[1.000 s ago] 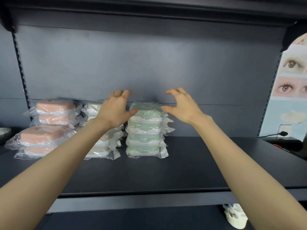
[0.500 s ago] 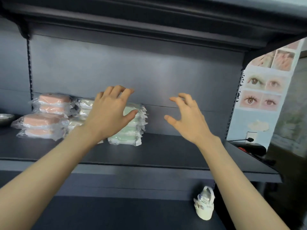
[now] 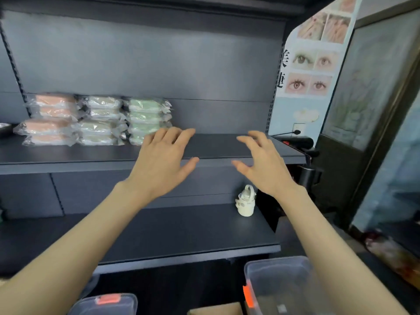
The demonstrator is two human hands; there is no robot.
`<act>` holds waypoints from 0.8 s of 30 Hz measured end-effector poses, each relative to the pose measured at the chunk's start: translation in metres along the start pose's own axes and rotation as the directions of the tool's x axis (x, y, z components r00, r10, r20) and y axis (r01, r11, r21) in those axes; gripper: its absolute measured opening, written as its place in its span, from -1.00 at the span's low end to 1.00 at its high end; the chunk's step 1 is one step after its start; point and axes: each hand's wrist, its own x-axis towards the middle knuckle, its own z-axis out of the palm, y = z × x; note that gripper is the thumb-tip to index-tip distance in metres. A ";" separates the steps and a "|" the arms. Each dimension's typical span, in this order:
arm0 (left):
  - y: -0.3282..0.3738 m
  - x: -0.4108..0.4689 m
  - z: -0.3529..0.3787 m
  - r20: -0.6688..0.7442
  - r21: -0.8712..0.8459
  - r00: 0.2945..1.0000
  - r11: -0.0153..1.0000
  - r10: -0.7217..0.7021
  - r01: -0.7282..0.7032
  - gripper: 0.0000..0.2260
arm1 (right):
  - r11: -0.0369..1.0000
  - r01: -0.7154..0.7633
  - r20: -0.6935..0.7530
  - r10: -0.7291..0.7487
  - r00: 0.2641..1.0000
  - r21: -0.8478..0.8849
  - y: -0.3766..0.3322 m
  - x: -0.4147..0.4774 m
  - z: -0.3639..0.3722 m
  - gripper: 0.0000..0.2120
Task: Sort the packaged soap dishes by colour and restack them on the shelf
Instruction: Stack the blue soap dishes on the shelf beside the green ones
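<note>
While both hands hover w/ fingers spread, holding nothing, left hand (image 3: 164, 160) and right hand (image 3: 261, 164) sit in front of dark grey metal shelf (image 3: 227, 146). Plastic-wrapped soap dishes stacked at shelf's left: pink stacks (image 3: 48, 119), cream-white stack (image 3: 101, 121), pale green stack (image 3: 146, 117) nearest left hand.

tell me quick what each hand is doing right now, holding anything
Left hand: open, fingers spread, holding nothing, in front of the shelf.
Right hand: open, fingers loosely spread, holding nothing.
</note>
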 end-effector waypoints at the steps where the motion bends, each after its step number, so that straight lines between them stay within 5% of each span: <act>1: 0.011 -0.009 0.003 0.013 -0.020 1.000 1.000 0.016 -0.016 -0.49 | 1.000 -0.023 0.013 0.023 1.000 -0.011 0.006 -0.016 -0.004 -0.48; 16: 0.230 -0.107 0.089 0.312 -0.207 0.944 0.977 0.109 -0.044 -0.50 | 0.965 -0.236 0.287 0.259 0.922 -0.111 0.158 -0.246 -0.047 -0.49; 24: 0.348 -0.166 0.182 0.519 -0.230 0.855 0.959 -0.022 0.165 -0.51 | 0.947 -0.310 0.501 0.309 0.808 -0.083 0.276 -0.332 -0.020 -0.49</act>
